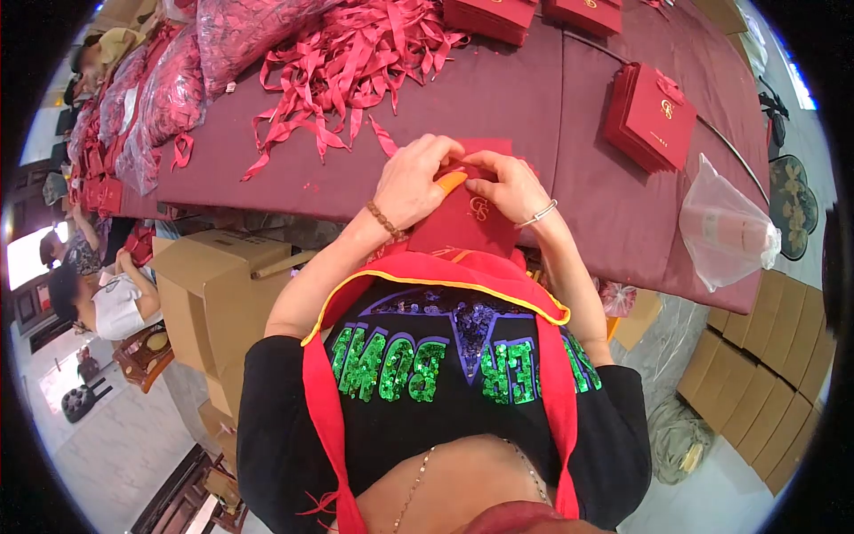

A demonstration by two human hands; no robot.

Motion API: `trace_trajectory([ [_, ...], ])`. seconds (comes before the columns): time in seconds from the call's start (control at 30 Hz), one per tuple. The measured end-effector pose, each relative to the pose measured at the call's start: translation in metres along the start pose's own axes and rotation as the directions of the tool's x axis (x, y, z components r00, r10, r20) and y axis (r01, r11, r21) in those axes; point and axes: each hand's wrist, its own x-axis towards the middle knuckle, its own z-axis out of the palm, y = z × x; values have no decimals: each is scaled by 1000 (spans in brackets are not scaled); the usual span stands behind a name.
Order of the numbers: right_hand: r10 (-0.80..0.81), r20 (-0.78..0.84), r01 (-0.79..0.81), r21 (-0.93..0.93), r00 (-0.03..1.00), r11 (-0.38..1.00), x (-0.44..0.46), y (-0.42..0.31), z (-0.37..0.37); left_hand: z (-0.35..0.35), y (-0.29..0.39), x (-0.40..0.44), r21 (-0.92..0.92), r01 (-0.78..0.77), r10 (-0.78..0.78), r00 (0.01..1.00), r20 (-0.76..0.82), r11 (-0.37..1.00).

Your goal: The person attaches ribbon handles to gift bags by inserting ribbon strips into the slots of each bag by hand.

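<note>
A red paper gift bag (454,218) with a gold logo lies at the table's front edge, close to my chest. My left hand (414,181) is closed at its upper left edge, with an orange cover on the thumb. From the other side my right hand (509,187) pinches the same upper edge, fingertips curled toward the left ones. Whether a ribbon is between the fingertips is hidden. Just beyond my hands spreads a heap of loose red ribbons (356,67), one strand ending near my left hand.
Stacked finished bags (654,120) with ribbon handles stand at the right; more bags (494,18) are at the back. Plastic sacks (169,98) fill the far left. A clear bag (725,227) hangs at the right edge. Cardboard boxes (213,285) flank me; other people sit at left.
</note>
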Motion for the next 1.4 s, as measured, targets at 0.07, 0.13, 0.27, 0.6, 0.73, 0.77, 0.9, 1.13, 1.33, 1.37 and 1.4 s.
trace_trajectory([
  [0.07,23,12,-24,36,1000,999,-1,0,0,-10,10,2,0,90,-89,992,89,996],
  [0.13,-13,8,13,30,1000,999,-1,0,1,-6,-2,2,136,-29,27,999,21,990],
  [0.27,-35,14,35,33,999,999,-2,-1,0,-6,-11,5,158,-18,15,1000,25,987],
  [0.6,-37,-62,28,-143,997,989,-14,-18,0,-2,-15,3,274,-99,97,995,23,957],
  [0.73,-84,-35,71,-267,996,961,-19,-22,-4,-16,-19,12,247,-64,17,982,189,967],
  [0.77,-81,-33,69,-267,996,961,-19,-21,-3,-19,-23,15,320,-49,-23,976,217,946],
  [0.9,-176,-20,161,-313,984,936,-17,-24,0,-43,-7,37,283,-65,-118,802,586,957],
  [1.13,-170,23,170,-272,985,947,-19,-34,-1,-45,-29,62,-220,290,22,557,830,931],
  [1.33,-148,0,137,-379,989,915,-18,-38,2,-47,-21,82,-67,318,-45,332,942,946],
  [1.37,-151,5,142,-381,988,914,-18,-39,2,-44,-22,83,-69,319,-46,338,940,945],
  [1.4,-141,-4,130,-357,990,925,-18,-39,2,-42,-22,83,-77,290,-39,374,927,954],
])
